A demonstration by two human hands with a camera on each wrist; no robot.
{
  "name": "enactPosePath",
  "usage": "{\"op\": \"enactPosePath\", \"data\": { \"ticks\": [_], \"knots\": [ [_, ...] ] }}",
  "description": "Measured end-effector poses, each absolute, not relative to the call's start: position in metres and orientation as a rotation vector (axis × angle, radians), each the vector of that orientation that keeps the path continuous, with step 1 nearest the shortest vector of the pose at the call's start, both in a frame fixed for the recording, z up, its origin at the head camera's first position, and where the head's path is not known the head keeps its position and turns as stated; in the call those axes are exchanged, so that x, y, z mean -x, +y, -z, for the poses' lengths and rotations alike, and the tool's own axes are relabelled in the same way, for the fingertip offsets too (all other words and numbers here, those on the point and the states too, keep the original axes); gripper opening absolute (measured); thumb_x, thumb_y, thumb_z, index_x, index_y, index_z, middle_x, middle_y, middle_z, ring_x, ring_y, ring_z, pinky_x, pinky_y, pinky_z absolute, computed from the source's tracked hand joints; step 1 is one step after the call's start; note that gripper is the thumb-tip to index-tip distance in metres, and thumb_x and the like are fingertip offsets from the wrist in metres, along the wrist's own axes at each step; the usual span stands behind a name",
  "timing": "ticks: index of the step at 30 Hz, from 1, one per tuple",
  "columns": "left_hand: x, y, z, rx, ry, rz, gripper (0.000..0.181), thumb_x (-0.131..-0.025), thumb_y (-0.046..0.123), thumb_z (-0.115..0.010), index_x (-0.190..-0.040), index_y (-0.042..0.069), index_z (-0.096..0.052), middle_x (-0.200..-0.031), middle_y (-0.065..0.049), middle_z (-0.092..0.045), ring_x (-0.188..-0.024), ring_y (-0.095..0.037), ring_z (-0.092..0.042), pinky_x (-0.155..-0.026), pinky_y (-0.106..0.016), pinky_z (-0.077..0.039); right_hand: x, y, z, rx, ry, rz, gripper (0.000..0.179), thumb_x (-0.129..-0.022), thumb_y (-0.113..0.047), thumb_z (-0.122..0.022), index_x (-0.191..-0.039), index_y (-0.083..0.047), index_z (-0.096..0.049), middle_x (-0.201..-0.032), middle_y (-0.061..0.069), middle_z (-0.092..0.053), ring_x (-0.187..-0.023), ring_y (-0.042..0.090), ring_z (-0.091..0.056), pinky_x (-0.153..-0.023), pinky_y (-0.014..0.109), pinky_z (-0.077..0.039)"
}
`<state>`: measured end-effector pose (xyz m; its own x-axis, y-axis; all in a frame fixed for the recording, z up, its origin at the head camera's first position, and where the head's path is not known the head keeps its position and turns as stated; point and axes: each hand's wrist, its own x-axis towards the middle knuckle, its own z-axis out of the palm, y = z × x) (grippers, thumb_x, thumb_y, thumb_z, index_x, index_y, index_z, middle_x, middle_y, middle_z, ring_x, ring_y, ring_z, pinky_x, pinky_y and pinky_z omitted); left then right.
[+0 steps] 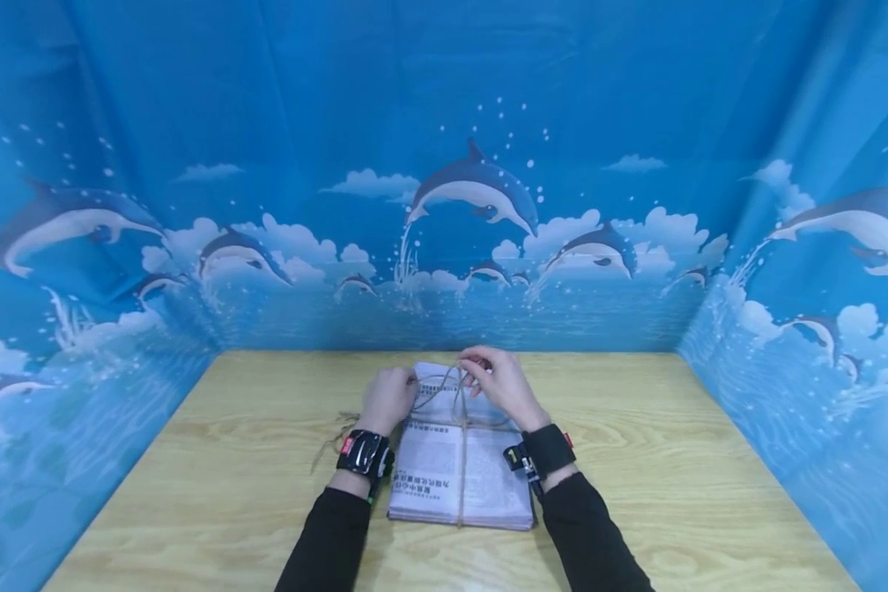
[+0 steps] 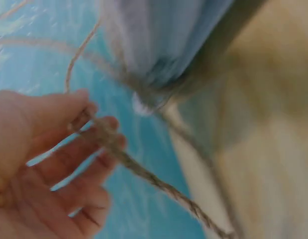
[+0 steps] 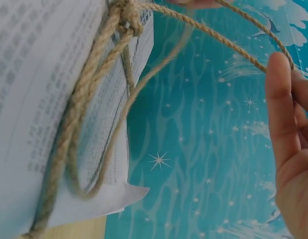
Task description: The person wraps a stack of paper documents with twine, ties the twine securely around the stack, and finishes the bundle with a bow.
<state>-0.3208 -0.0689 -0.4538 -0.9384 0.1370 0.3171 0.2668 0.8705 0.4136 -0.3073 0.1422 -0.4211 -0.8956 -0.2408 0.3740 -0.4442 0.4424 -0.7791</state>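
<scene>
A stack of folded newspapers (image 1: 497, 481) lies on the table with brown twine (image 1: 462, 477) crossed over it. Past the stack's middle, at its far half, both hands hold the twine. My left hand (image 1: 388, 400) is at the far left edge, pinching a strand between thumb and fingertips; the left wrist view shows the twine (image 2: 163, 186) running from them. My right hand (image 1: 506, 385), above the far right corner, pinches a raised loop between thumb and finger. In the right wrist view a knot (image 3: 128, 17) sits on the papers, with a slack loop hanging beside it.
Loose twine ends (image 1: 333, 440) trail on the wooden table (image 1: 215, 493) left of the stack. A blue dolphin-printed curtain (image 1: 303, 312) stands behind the table and along both sides. Each wrist wears a black strap with a camera.
</scene>
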Motion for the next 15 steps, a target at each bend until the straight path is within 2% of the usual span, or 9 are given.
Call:
{"op": "enactPosePath", "data": {
  "ticks": [2, 4, 7, 10, 12, 13, 15],
  "knots": [
    [0.320, -0.073, 0.444, 0.290, -2.701, 0.770, 0.011, -0.092, 0.012, -0.064, -0.090, 0.007, -0.073, -0.083, -0.009, -0.072, -0.071, -0.024, -0.066, -0.062, -0.038, -0.052, 0.307, 0.143, 0.420, -0.590, -2.484, -1.405, 0.018, -0.096, -0.014, -0.062, -0.111, -0.009, -0.072, -0.090, 0.014, -0.071, -0.057, 0.017, -0.065, -0.053, 0.034, -0.056],
    [0.319, -0.078, 0.435, 0.316, -2.605, 0.852, 0.014, -0.094, 0.010, -0.062, -0.102, 0.004, -0.072, -0.092, -0.013, -0.074, -0.079, -0.027, -0.069, -0.070, -0.041, -0.055, 0.307, 0.143, 0.419, -0.587, -2.494, -1.361, 0.018, -0.096, -0.015, -0.063, -0.110, -0.010, -0.072, -0.090, 0.012, -0.071, -0.054, 0.012, -0.063, -0.053, 0.033, -0.055],
    [0.317, -0.084, 0.423, 0.394, -2.484, 0.935, 0.020, -0.098, 0.006, -0.056, -0.114, 0.004, -0.068, -0.102, -0.014, -0.072, -0.085, -0.027, -0.069, -0.077, -0.041, -0.055, 0.307, 0.144, 0.418, -0.591, -2.507, -1.346, 0.019, -0.096, -0.015, -0.062, -0.112, -0.008, -0.072, -0.091, 0.012, -0.069, -0.054, 0.011, -0.063, -0.054, 0.033, -0.055],
    [0.315, -0.090, 0.416, 0.446, -2.440, 1.035, 0.027, -0.102, 0.007, -0.047, -0.124, 0.010, -0.063, -0.094, -0.011, -0.070, -0.068, -0.024, -0.062, -0.064, -0.036, -0.050, 0.307, 0.144, 0.419, -0.587, -2.521, -1.347, 0.020, -0.097, -0.015, -0.062, -0.112, -0.008, -0.072, -0.092, 0.010, -0.069, -0.056, 0.011, -0.063, -0.055, 0.034, -0.056],
    [0.312, -0.092, 0.413, 0.471, -2.460, 1.121, 0.031, -0.104, 0.009, -0.042, -0.128, 0.016, -0.060, -0.084, -0.007, -0.067, -0.055, -0.020, -0.051, -0.052, -0.032, -0.041, 0.307, 0.144, 0.420, -0.576, -2.528, -1.357, 0.019, -0.097, -0.015, -0.062, -0.111, -0.009, -0.073, -0.093, 0.009, -0.068, -0.057, 0.011, -0.064, -0.056, 0.037, -0.057],
    [0.311, -0.093, 0.412, 0.482, -2.474, 1.169, 0.031, -0.104, 0.011, -0.041, -0.127, 0.017, -0.061, -0.080, -0.006, -0.065, -0.050, -0.019, -0.047, -0.048, -0.031, -0.037, 0.308, 0.145, 0.421, -0.571, -2.530, -1.364, 0.019, -0.097, -0.016, -0.062, -0.111, -0.009, -0.073, -0.093, 0.009, -0.068, -0.057, 0.011, -0.064, -0.057, 0.040, -0.057],
    [0.308, -0.093, 0.411, 0.499, -2.508, 1.246, 0.030, -0.102, 0.013, -0.043, -0.123, 0.020, -0.064, -0.074, -0.004, -0.064, -0.047, -0.016, -0.048, -0.044, -0.029, -0.035, 0.308, 0.145, 0.422, -0.559, -2.526, -1.391, 0.019, -0.096, -0.015, -0.062, -0.111, -0.007, -0.072, -0.094, 0.009, -0.069, -0.057, 0.012, -0.065, -0.058, 0.043, -0.057]
  ]
}}
